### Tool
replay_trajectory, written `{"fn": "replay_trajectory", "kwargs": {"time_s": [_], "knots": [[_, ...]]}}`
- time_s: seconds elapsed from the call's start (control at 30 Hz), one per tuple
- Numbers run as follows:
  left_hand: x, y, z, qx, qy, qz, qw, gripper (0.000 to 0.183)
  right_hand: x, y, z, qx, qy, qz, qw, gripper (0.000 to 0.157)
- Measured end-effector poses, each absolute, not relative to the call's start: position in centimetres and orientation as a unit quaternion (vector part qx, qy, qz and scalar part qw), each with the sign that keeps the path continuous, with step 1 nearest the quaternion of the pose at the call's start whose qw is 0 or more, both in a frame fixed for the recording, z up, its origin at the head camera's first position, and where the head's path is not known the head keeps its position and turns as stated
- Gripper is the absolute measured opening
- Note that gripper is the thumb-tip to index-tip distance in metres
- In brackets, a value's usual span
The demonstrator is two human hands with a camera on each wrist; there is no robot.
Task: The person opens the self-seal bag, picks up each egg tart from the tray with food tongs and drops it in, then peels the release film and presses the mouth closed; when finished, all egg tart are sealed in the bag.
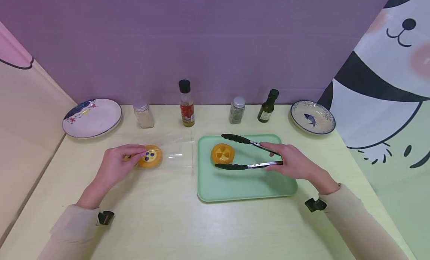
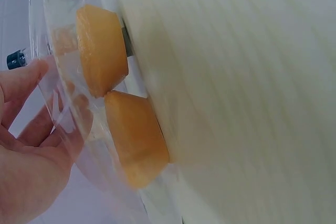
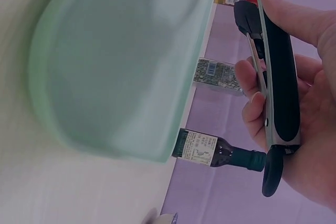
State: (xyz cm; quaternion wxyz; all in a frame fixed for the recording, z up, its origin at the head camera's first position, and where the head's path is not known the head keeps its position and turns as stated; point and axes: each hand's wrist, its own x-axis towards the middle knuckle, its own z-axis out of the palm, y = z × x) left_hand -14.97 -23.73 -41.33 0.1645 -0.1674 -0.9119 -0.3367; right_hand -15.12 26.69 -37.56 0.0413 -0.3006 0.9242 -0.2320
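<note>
My left hand [image 1: 118,164] pinches the edge of a clear plastic bag [image 1: 178,149] lying on the table. Inside the bag is a round orange tart [image 1: 152,161] with dark blue spots on top. A second tart [image 2: 137,137] touches it in the left wrist view; in the head view my fingers mostly hide it. My right hand [image 1: 290,159] grips black-tipped metal tongs [image 1: 263,165]. The tongs are spread, one tip above and one below another tart [image 1: 223,154] with a cut-out top, which sits on a green tray [image 1: 235,191].
Along the back stand a jar with pale contents [image 1: 144,115], a red-labelled bottle [image 1: 187,107], a jar of dried herbs [image 1: 237,110] and a small dark bottle [image 1: 268,106]. A flowered plate [image 1: 92,120] lies at left, a fish-patterned dish [image 1: 310,116] at right.
</note>
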Motion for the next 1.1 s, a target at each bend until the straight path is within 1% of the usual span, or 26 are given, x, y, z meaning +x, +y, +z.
{"fn": "replay_trajectory", "kwargs": {"time_s": [0.3,0.5,0.63,0.73,0.97,1.1], "knots": [[-15.0,-23.7,-41.3,-0.170,-0.908,-0.340,0.175,0.016,-15.3,26.8,-38.7,-0.295,0.926,-0.230,0.050,0.072],[-14.9,-23.6,-41.2,-0.163,-0.911,-0.341,0.165,0.015,-15.6,26.7,-39.3,-0.279,0.928,-0.237,0.071,0.063],[-14.9,-23.6,-41.1,-0.164,-0.908,-0.346,0.168,0.015,-15.6,26.8,-39.3,-0.273,0.927,-0.246,0.075,0.059],[-14.9,-23.6,-41.2,-0.172,-0.905,-0.348,0.173,0.015,-15.7,26.8,-39.1,-0.276,0.926,-0.248,0.071,0.058],[-14.9,-23.7,-41.2,-0.156,-0.911,-0.350,0.155,0.015,-16.1,25.4,-38.3,-0.284,0.924,-0.250,0.048,0.059],[-14.9,-23.7,-41.3,-0.160,-0.909,-0.349,0.164,0.015,-16.6,24.4,-38.0,-0.301,0.921,-0.244,0.035,0.059]]}}
